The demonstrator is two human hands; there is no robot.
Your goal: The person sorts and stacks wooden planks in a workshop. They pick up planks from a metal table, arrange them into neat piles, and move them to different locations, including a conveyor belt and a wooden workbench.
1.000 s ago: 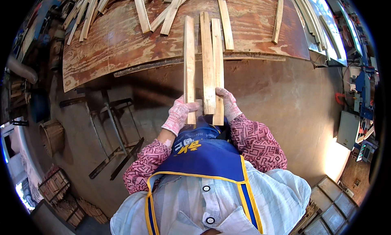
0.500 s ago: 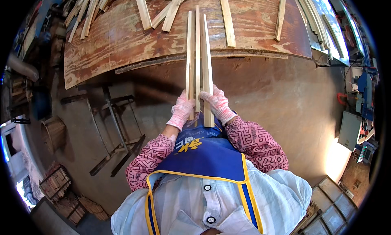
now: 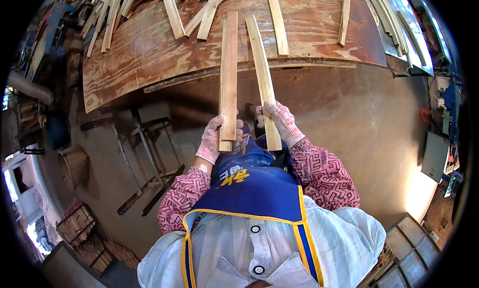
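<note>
Two overlapping wooden strips [image 3: 229, 73] lie one on the other in my left hand [image 3: 213, 136], whose gloved fingers wrap round their near ends. The upper strip looks reddish, and a paler one shows along its left side and below its end. My right hand [image 3: 282, 119], in the same kind of pink-and-white glove, grips a single pale wooden strip [image 3: 261, 73] with the thumb on top. All the strips point away from me, their far ends over the worn plywood table [image 3: 149, 63]. A gap separates the two hands.
More wooden strips [image 3: 172, 13] lie across the table, with a heap at the far left. Stacked strips [image 3: 386, 21] stand at the far right. A dark metal stand [image 3: 144, 148] is on the floor to the left, beside a bucket [image 3: 75, 166] and bundled wood [image 3: 77, 225].
My hands have moved apart, splitting the three strips. Two have turned flat in my left hand, and the other now tilts in my right hand.
</note>
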